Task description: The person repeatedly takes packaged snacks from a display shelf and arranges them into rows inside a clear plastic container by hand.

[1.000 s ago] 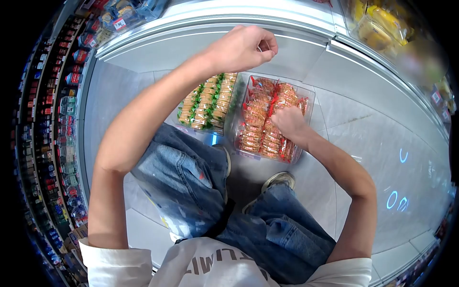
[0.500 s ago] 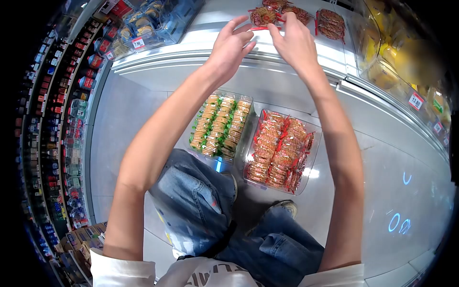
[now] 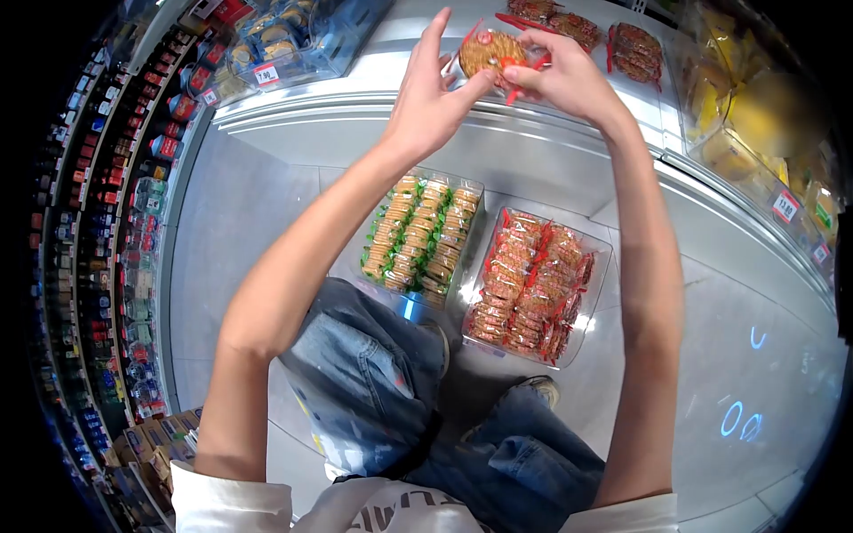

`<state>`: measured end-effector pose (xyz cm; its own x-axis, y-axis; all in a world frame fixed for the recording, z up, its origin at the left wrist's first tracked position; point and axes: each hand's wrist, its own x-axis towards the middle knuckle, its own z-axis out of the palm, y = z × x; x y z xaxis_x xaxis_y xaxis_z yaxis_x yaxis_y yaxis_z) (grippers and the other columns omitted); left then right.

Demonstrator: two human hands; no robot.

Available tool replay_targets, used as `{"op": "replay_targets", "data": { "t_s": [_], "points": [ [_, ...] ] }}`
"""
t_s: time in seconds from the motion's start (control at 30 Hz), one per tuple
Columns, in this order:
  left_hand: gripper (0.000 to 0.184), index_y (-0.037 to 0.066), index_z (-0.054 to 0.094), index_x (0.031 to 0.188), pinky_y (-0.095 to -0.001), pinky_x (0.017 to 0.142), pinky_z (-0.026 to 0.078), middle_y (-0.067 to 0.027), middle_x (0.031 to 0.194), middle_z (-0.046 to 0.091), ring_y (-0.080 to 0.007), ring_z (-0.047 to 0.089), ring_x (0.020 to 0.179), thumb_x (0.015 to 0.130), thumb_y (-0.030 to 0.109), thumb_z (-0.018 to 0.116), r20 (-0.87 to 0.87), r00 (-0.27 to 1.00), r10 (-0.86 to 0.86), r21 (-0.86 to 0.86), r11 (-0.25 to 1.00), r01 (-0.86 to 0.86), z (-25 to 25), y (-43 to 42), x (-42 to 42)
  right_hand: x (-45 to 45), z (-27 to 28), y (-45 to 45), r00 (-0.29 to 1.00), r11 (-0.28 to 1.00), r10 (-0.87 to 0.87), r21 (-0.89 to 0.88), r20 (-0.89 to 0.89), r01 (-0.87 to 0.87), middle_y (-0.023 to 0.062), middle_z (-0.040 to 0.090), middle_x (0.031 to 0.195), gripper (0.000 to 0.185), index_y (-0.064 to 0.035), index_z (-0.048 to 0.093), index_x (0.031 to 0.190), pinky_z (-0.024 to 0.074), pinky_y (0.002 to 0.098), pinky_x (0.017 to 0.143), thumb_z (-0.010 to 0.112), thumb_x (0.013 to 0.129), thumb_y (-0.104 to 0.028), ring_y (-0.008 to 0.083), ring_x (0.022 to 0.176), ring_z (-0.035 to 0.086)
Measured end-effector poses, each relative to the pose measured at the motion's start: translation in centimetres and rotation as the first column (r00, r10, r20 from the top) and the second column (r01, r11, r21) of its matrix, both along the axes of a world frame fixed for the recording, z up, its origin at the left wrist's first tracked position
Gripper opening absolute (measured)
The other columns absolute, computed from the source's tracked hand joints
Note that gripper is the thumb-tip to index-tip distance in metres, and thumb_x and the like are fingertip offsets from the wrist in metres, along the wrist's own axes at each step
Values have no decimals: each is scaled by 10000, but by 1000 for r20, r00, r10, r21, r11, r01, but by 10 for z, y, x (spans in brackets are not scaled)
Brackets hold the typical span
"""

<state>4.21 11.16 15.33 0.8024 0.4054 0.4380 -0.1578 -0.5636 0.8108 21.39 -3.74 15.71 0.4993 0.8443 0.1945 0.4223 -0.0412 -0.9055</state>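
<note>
Above the shelf's front edge, a clear-wrapped pack of round seeded crackers (image 3: 487, 55) with red trim is held between my two hands. My left hand (image 3: 431, 111) is at its left side, thumb against the lower edge and fingers stretched up beside it. My right hand (image 3: 569, 82) pinches the wrapper's right end by the red strip. Behind, similar packs (image 3: 573, 31) lie on the white shelf (image 3: 404, 53), and another pack (image 3: 635, 51) is to the right.
On the floor below stand a clear bin (image 3: 582, 346) of red-trimmed cracker packs and another bin (image 3: 480, 200) of green-trimmed packs. Blue packs in a bin (image 3: 342, 40) are at left, yellow bags (image 3: 711, 98) at right. Bottle shelves (image 3: 147, 249) line the far left.
Both hands have come together on one cracker pack, which is now raised and turned with its round face toward me. The view has shifted slightly.
</note>
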Motion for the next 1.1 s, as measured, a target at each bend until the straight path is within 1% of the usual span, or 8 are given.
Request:
{"op": "replay_targets", "data": {
  "t_s": [0.07, 0.13, 0.23, 0.5, 0.63, 0.73, 0.87, 1.1],
  "points": [
    [629, 100, 458, 1601, -327, 934, 621, -214, 1503, 562, -227, 732, 1140, 1048, 203, 739, -27, 990, -138, 132, 981, 140, 8, -1, -8, -24, 14, -37, 996, 993, 79, -94, 41, -75, 129, 771, 870, 366, 39, 680, 1271, 584, 310, 695, 776, 993, -179, 128, 743, 745],
    [362, 28, 691, 1331, -327, 753, 607, -108, 1054, 769, -143, 753, 911, 1019, 197, 766, -335, 921, -200, 232, 930, 286, 22, -17, -19, -35, 1, -63, 988, 974, 137, -192, 73, -121, 121, 756, 853, 297, 43, 683, 1246, 577, 324, 677, 737, 1013, -134, 140, 728, 726],
    [320, 2, 723, 1167, -414, 756, 584, -182, 864, 751, -298, 750, 801, 955, 229, 803, -511, 809, -292, 357, 784, 508, -6, -39, -29, -53, -36, -95, 976, 918, 217, -342, 6, -202, 140, 747, 850, 236, 55, 705, 1157, 577, 366, 692, 735, 1001, -120, 177, 748, 735],
    [225, 66, 752, 1070, -528, 821, 594, -185, 969, 782, -406, 758, 959, 911, 223, 780, -926, 326, -190, 209, 462, 862, -81, -80, -56, -134, -126, -114, 839, 607, 539, -726, 77, -323, 271, 752, 989, 201, 76, 724, 1034, 601, 504, 821, 723, 980, -117, 399, 919, 763],
    [193, 89, 770, 1086, -516, 854, 598, -187, 1053, 785, -400, 757, 1002, 937, 180, 688, -970, 228, -87, 170, 428, 887, -89, -95, -66, -169, -160, -125, 779, 656, 597, -677, 193, -335, 257, 749, 978, 134, 49, 729, 992, 619, 511, 843, 705, 928, -66, 417, 986, 760],
    [260, 131, 794, 1147, -500, 907, 591, -183, 1119, 785, -392, 749, 1064, 951, 156, 624, -996, -4, -94, -40, 383, 923, -92, -95, -67, -196, -177, -131, 786, 705, 552, -659, 278, -262, 223, 756, 954, 107, 19, 733, 967, 632, 505, 823, 691, 903, -56, 408, 954, 769],
    [553, 247, 717, 1416, -458, 932, 570, -71, 1332, 745, -310, 719, 1157, 887, 108, 632, -963, -270, 2, -258, 281, 924, -122, -88, -63, -215, -199, -132, 766, 674, 553, -717, 329, -178, 179, 771, 954, 118, -35, 761, 960, 645, 494, 789, 651, 932, -68, 370, 914, 787],
    [713, 306, 564, 1585, -488, 985, 554, -55, 1389, 727, -307, 706, 1198, 897, 123, 603, -962, -271, 34, -252, 273, 929, -140, -87, -68, -216, -193, -132, 773, 633, 505, -774, 384, -29, 160, 786, 988, 132, -63, 781, 996, 647, 479, 798, 675, 962, -134, 357, 926, 793]
  ]
}}
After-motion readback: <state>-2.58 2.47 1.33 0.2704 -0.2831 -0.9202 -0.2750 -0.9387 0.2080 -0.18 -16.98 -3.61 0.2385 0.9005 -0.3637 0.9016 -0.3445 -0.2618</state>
